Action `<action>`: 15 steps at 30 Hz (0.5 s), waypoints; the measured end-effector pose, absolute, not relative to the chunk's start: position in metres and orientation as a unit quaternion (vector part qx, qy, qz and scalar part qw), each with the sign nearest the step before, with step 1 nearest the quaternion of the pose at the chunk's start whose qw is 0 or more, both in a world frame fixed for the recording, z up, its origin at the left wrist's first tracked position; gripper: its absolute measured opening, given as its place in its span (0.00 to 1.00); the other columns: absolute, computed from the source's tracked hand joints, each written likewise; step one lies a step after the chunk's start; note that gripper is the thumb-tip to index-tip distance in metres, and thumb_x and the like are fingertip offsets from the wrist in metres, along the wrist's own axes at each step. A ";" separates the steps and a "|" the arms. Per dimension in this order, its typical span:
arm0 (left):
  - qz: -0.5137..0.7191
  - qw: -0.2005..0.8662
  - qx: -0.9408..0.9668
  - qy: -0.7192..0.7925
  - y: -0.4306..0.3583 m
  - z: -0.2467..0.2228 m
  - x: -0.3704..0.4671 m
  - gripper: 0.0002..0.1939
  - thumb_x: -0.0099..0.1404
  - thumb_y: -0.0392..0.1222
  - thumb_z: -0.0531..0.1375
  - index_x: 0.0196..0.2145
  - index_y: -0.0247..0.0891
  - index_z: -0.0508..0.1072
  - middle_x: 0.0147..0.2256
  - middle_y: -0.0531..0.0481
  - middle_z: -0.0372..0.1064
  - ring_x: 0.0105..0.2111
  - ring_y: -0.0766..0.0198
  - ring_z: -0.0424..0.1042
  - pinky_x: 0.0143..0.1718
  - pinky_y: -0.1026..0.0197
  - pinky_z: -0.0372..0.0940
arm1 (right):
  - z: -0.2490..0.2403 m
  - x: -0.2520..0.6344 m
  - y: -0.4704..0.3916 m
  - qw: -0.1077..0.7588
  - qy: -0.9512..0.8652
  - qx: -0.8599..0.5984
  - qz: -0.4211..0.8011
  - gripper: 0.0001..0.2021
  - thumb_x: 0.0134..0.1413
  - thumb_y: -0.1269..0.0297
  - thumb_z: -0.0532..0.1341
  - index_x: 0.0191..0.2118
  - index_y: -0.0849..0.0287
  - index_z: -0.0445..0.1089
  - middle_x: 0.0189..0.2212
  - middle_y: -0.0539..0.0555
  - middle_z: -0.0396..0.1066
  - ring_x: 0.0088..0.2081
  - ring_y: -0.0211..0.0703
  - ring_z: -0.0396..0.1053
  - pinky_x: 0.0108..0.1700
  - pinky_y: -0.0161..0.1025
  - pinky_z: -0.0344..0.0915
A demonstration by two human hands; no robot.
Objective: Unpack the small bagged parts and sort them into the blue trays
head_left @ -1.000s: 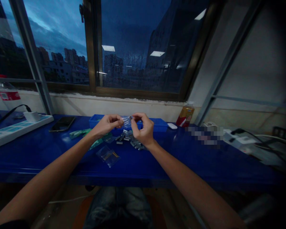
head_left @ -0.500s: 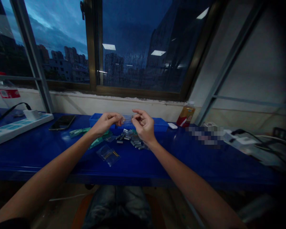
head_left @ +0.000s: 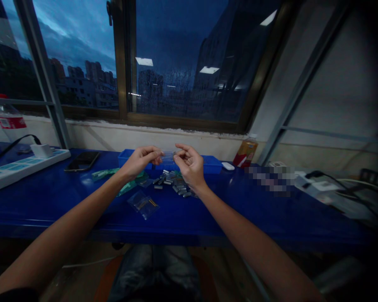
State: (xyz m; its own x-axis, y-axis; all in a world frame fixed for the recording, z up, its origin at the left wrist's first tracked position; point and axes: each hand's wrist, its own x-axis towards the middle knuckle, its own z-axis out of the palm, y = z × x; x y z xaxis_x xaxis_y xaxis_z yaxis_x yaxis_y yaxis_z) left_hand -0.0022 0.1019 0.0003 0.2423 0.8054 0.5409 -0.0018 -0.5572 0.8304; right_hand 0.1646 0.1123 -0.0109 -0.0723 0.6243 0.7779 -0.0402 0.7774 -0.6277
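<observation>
A small clear plastic bag (head_left: 167, 156) is stretched between my two hands, above the table. My left hand (head_left: 143, 159) pinches its left end between thumb and fingers. At its right end, the thumb and fingertips of my right hand (head_left: 189, 164) are closed on the bag's edge; a small shiny piece shows at those fingertips, too small to name. Below lies a loose pile of short silver metal cylinders (head_left: 167, 182), partly hidden by my right hand. Nearer to me are flat clear bags (head_left: 143, 204) with thin brass-coloured pieces inside. Green plastic pieces (head_left: 126, 188) lie under my left wrist.
Blue bins (head_left: 211, 164) stand behind my hands along the wall. On the left are a phone (head_left: 82, 161), a power strip (head_left: 28, 167) and a bottle (head_left: 11, 119). A drink container (head_left: 245, 152) and a white mouse-like object (head_left: 228, 166) sit at the back right.
My left hand has shifted very slightly, and the bag between my hands has tilted a little. Everything on the table lies as before.
</observation>
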 end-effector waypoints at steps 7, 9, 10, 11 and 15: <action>0.542 0.359 0.699 0.299 0.104 0.000 -0.002 0.11 0.57 0.45 0.57 0.24 0.34 0.70 0.22 0.52 0.66 0.24 0.69 0.64 0.30 0.65 0.59 | -0.014 0.165 0.113 0.639 -0.713 -0.210 0.199 0.13 0.46 0.68 0.57 0.41 0.60 0.64 0.23 0.48 0.63 0.26 0.33 0.62 0.31 0.35 0.62; 0.540 0.354 0.698 0.309 0.103 0.000 -0.002 0.10 0.57 0.44 0.57 0.23 0.34 0.69 0.21 0.53 0.65 0.24 0.70 0.64 0.30 0.65 0.59 | -0.016 0.165 0.114 0.636 -0.719 -0.210 0.186 0.13 0.46 0.67 0.57 0.41 0.60 0.64 0.24 0.48 0.64 0.26 0.34 0.63 0.32 0.35 0.62; 0.539 0.350 0.700 0.312 0.103 0.000 -0.002 0.10 0.57 0.44 0.58 0.23 0.34 0.68 0.21 0.53 0.65 0.24 0.70 0.63 0.30 0.66 0.58 | -0.016 0.165 0.114 0.634 -0.720 -0.214 0.182 0.13 0.47 0.67 0.57 0.41 0.59 0.64 0.25 0.48 0.64 0.27 0.34 0.63 0.32 0.35 0.63; 0.536 0.348 0.702 0.314 0.103 0.000 -0.002 0.10 0.56 0.44 0.58 0.23 0.34 0.68 0.21 0.53 0.64 0.24 0.70 0.63 0.30 0.66 0.58 | -0.017 0.165 0.114 0.634 -0.721 -0.218 0.179 0.13 0.47 0.67 0.57 0.41 0.59 0.64 0.25 0.49 0.65 0.27 0.34 0.63 0.32 0.35 0.63; 0.520 0.357 0.709 0.316 0.103 0.000 -0.002 0.09 0.56 0.44 0.59 0.26 0.34 0.68 0.23 0.53 0.66 0.25 0.70 0.64 0.31 0.65 0.59 | -0.016 0.164 0.114 0.639 -0.711 -0.228 0.183 0.12 0.47 0.67 0.58 0.41 0.59 0.64 0.25 0.49 0.65 0.27 0.34 0.63 0.32 0.35 0.63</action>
